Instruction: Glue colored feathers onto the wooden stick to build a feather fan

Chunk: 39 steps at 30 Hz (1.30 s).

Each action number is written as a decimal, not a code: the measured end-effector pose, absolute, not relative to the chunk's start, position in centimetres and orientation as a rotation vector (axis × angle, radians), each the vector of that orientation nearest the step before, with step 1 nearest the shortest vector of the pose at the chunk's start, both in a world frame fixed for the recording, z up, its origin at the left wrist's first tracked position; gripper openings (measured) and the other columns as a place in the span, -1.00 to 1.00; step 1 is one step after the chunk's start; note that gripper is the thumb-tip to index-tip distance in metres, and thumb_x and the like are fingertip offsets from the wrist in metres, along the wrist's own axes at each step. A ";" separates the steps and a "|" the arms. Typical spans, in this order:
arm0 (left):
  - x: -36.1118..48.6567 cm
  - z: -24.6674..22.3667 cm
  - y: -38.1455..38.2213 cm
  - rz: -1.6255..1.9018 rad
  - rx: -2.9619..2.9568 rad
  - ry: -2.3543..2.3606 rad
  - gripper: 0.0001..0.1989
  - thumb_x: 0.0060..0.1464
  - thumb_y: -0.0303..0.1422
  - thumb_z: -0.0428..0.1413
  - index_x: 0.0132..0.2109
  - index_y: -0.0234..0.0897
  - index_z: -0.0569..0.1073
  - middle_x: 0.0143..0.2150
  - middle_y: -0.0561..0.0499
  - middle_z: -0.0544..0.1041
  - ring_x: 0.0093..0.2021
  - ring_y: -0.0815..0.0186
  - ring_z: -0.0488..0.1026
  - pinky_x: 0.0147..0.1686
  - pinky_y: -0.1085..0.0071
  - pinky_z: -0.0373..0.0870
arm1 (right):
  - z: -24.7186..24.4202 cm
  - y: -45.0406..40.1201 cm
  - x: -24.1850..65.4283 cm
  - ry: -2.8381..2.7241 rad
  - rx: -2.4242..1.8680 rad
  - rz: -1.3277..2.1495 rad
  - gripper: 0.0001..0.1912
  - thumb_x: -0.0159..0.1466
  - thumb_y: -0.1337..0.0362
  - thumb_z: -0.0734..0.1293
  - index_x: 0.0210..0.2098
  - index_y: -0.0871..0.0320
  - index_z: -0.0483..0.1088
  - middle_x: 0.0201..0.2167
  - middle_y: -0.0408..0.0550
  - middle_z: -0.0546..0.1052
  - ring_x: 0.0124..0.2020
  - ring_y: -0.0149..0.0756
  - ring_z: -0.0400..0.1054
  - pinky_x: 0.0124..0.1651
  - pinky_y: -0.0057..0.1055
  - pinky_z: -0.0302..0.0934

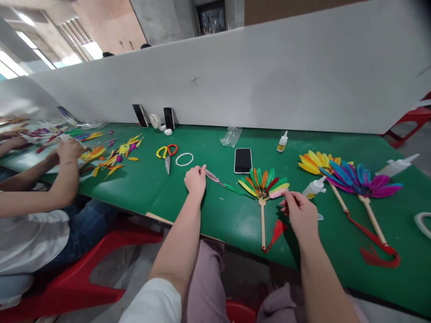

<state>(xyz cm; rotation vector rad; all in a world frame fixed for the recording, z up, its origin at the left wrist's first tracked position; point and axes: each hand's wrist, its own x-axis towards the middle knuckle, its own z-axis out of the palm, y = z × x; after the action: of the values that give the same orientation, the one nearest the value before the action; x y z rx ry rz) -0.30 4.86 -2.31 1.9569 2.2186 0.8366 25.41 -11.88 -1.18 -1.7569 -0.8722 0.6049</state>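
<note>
A feather fan with a wooden handle and a red tassel lies on the green table in front of me. Green, orange, red and yellow feathers spread from its top. My right hand pinches a pink feather at the fan's right edge. To the left, my left hand is closed beside another pale pink feather, its fingertips at that feather's end. A green feather lies between this one and the fan.
Scissors, a white ring, a phone and glue bottles lie around. Two finished-looking fans rest at right. Loose feathers and another person's hands are at left. A white partition stands behind.
</note>
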 end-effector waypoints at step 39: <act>5.9 0.6 -2.1 1.275 1.584 1.234 -0.81 -0.02 -0.23 0.02 -0.42 -0.27 0.32 -0.62 0.15 0.34 -0.57 0.46 0.33 -0.49 0.52 0.26 | 0.5 -11.8 21.8 -0.985 -1.398 1.055 -0.78 0.00 0.14 0.34 -0.40 0.14 0.45 -0.58 -0.14 0.46 -0.61 -0.42 0.28 -0.57 -0.48 0.21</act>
<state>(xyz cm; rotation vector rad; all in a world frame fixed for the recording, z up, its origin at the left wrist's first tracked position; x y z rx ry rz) 5.94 -2.14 0.63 1.5841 1.2340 1.2751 21.79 -11.82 0.48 -1.3983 -0.9851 1.0551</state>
